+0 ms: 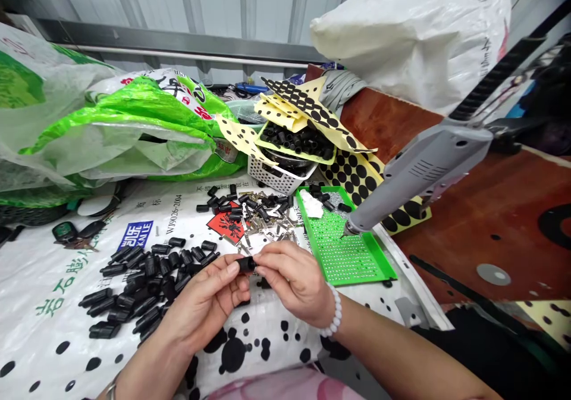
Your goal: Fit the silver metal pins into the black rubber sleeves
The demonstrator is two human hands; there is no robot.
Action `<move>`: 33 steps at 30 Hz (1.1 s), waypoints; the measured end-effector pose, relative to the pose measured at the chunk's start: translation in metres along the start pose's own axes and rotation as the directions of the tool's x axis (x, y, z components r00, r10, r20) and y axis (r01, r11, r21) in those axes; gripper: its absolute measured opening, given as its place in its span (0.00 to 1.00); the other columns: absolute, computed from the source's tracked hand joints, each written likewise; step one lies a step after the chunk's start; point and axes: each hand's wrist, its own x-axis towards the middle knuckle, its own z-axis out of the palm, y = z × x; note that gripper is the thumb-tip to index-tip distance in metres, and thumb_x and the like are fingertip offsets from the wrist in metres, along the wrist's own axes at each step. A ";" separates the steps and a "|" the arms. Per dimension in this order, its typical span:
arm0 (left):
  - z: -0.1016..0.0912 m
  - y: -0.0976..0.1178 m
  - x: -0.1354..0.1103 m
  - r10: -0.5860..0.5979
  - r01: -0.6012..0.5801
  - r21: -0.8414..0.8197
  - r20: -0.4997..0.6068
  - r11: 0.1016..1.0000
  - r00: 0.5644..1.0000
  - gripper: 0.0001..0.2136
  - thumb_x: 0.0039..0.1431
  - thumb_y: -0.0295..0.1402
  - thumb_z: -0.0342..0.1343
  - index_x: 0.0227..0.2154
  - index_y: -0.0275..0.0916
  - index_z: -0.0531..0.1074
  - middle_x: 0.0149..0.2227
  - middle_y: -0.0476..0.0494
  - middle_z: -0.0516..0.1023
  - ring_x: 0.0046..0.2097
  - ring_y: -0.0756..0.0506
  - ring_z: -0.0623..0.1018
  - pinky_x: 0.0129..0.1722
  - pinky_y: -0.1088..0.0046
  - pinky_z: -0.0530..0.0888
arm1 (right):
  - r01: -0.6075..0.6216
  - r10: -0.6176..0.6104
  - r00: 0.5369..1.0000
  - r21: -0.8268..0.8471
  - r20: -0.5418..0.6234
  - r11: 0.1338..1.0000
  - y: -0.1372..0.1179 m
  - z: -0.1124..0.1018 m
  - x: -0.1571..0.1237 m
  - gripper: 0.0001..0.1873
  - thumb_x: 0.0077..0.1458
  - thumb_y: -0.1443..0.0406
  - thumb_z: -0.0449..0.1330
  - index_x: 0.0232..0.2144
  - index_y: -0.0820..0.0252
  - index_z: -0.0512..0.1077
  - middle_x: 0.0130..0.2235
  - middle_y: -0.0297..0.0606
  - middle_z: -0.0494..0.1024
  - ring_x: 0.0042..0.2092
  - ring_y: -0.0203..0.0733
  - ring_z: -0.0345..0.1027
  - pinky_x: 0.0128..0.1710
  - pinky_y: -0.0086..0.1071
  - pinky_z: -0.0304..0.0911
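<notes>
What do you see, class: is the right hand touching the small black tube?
Touching. The head view shows the right hand pinching one end of the small black tube with no gap, while the left hand grips its other end.

Bright, even light falls from above, leaving only soft, faint shadows under the left hand (209, 296) and right hand (292, 284) on the white surface (27, 269). The black tube (245, 263) pinched between them is sharp. Sheen glares on the green plastic bag (147, 105), and the white sack (414, 31) looks nearly washed out. Wide-angle distortion curves the wall rail (178, 40) and stretches the grey power tool (423, 168) toward the right edge.
</notes>
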 end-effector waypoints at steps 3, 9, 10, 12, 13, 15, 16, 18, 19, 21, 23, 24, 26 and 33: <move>-0.002 -0.001 0.000 -0.002 0.001 0.029 0.023 1.000 1.000 0.08 0.46 0.28 0.64 0.31 0.36 0.74 0.24 0.49 0.75 0.26 0.53 0.74 0.29 0.79 0.74 | -0.044 0.044 0.999 0.031 -0.016 0.999 -0.002 0.000 0.000 0.07 0.56 0.71 0.55 0.37 0.61 0.71 0.34 0.41 0.74 0.36 0.38 0.69 0.34 0.33 0.69; -0.001 -0.001 -0.001 0.091 -0.094 0.135 0.032 0.986 0.995 0.10 0.45 0.30 0.65 0.31 0.37 0.72 0.23 0.50 0.76 0.26 0.53 0.75 0.30 0.79 0.73 | -0.167 0.167 0.986 0.133 0.010 0.977 -0.002 0.004 -0.003 0.03 0.55 0.70 0.56 0.31 0.62 0.70 0.30 0.39 0.72 0.32 0.36 0.67 0.31 0.31 0.66; 0.000 -0.001 -0.002 0.111 -0.114 0.162 0.026 0.980 0.993 0.10 0.45 0.31 0.65 0.31 0.37 0.72 0.23 0.50 0.76 0.27 0.53 0.75 0.30 0.79 0.73 | -0.194 0.193 0.981 0.150 0.018 0.970 -0.002 0.004 -0.003 0.03 0.55 0.69 0.56 0.30 0.62 0.70 0.29 0.38 0.72 0.31 0.36 0.66 0.30 0.31 0.65; -0.001 -0.001 -0.001 0.148 -0.147 0.216 0.014 0.965 0.989 0.10 0.45 0.32 0.65 0.31 0.37 0.72 0.23 0.50 0.76 0.27 0.53 0.75 0.31 0.79 0.73 | -0.259 0.255 0.966 0.183 0.044 0.948 -0.001 0.005 -0.004 0.03 0.54 0.69 0.57 0.29 0.61 0.70 0.28 0.36 0.71 0.30 0.35 0.65 0.29 0.30 0.63; -0.002 -0.001 -0.001 0.165 -0.163 0.244 0.010 0.956 0.986 0.10 0.46 0.32 0.65 0.31 0.37 0.72 0.23 0.50 0.77 0.27 0.53 0.76 0.32 0.79 0.72 | -0.302 0.296 0.953 0.204 0.062 0.931 -0.001 0.006 -0.004 0.04 0.54 0.68 0.57 0.28 0.62 0.70 0.27 0.36 0.70 0.29 0.35 0.64 0.29 0.30 0.63; -0.004 -0.001 0.000 0.211 -0.202 0.309 0.005 0.929 0.977 0.10 0.45 0.33 0.65 0.31 0.37 0.71 0.23 0.51 0.77 0.28 0.53 0.76 0.32 0.79 0.72 | -0.406 0.392 0.914 0.268 0.105 0.874 -0.002 0.007 -0.004 0.04 0.53 0.68 0.57 0.26 0.62 0.70 0.26 0.35 0.70 0.29 0.34 0.64 0.30 0.30 0.62; -0.005 -0.001 0.000 0.236 -0.225 0.345 0.009 0.911 0.972 0.10 0.45 0.33 0.65 0.31 0.38 0.71 0.24 0.51 0.77 0.28 0.52 0.76 0.33 0.79 0.72 | -0.456 0.438 0.889 0.310 0.130 0.834 -0.002 0.007 -0.004 0.05 0.53 0.67 0.58 0.26 0.62 0.70 0.26 0.34 0.70 0.28 0.33 0.64 0.29 0.29 0.62; -0.009 -0.002 0.000 0.287 -0.273 0.424 0.030 0.864 0.957 0.10 0.46 0.33 0.64 0.32 0.38 0.71 0.25 0.51 0.77 0.29 0.52 0.77 0.33 0.78 0.73 | -0.543 0.519 0.837 0.394 0.175 0.742 -0.003 0.008 -0.003 0.05 0.52 0.66 0.58 0.25 0.62 0.70 0.25 0.33 0.70 0.27 0.31 0.63 0.27 0.27 0.60; -0.011 -0.002 0.000 0.312 -0.296 0.470 0.044 0.832 0.949 0.10 0.47 0.32 0.63 0.32 0.39 0.71 0.26 0.50 0.78 0.29 0.51 0.77 0.33 0.78 0.73 | -0.586 0.557 0.804 0.433 0.207 0.685 -0.002 0.009 -0.003 0.06 0.51 0.66 0.58 0.25 0.62 0.70 0.24 0.32 0.69 0.26 0.31 0.62 0.26 0.26 0.59; -0.015 -0.003 -0.001 0.387 -0.360 0.577 0.082 0.733 0.919 0.08 0.49 0.31 0.61 0.33 0.40 0.71 0.29 0.50 0.78 0.31 0.51 0.77 0.34 0.77 0.74 | -0.675 0.624 0.724 0.493 0.296 0.549 -0.001 0.010 -0.004 0.07 0.50 0.64 0.59 0.24 0.63 0.70 0.22 0.30 0.69 0.23 0.29 0.60 0.24 0.25 0.57; -0.020 -0.004 -0.002 0.487 -0.448 0.697 0.160 0.560 0.859 0.07 0.51 0.29 0.59 0.35 0.41 0.71 0.34 0.49 0.78 0.35 0.51 0.77 0.36 0.77 0.74 | -0.755 0.661 0.628 0.527 0.411 0.390 0.000 0.011 -0.006 0.08 0.49 0.63 0.60 0.24 0.63 0.69 0.22 0.29 0.69 0.21 0.27 0.59 0.23 0.24 0.57; -0.022 -0.004 -0.003 0.526 -0.493 0.741 0.222 0.457 0.821 0.07 0.52 0.28 0.58 0.35 0.42 0.71 0.36 0.49 0.77 0.37 0.50 0.77 0.38 0.77 0.74 | -0.783 0.666 0.585 0.536 0.463 0.316 0.001 0.012 -0.007 0.09 0.49 0.63 0.60 0.23 0.64 0.69 0.22 0.29 0.69 0.21 0.26 0.59 0.22 0.24 0.57; -0.025 -0.004 -0.003 0.553 -0.562 0.780 0.349 0.276 0.756 0.08 0.53 0.26 0.57 0.36 0.43 0.71 0.38 0.48 0.76 0.41 0.49 0.76 0.41 0.76 0.73 | -0.807 0.667 0.536 0.545 0.518 0.226 0.001 0.012 -0.008 0.09 0.48 0.62 0.61 0.23 0.64 0.68 0.22 0.29 0.70 0.20 0.26 0.59 0.22 0.24 0.57; -0.027 -0.004 -0.003 0.535 -0.558 0.813 0.401 0.166 0.743 0.08 0.56 0.27 0.54 0.39 0.43 0.68 0.38 0.48 0.75 0.39 0.50 0.77 0.38 0.77 0.75 | -0.778 0.700 0.563 0.568 0.438 0.271 -0.002 0.013 -0.008 0.09 0.47 0.63 0.62 0.23 0.64 0.69 0.20 0.27 0.68 0.20 0.25 0.59 0.22 0.23 0.56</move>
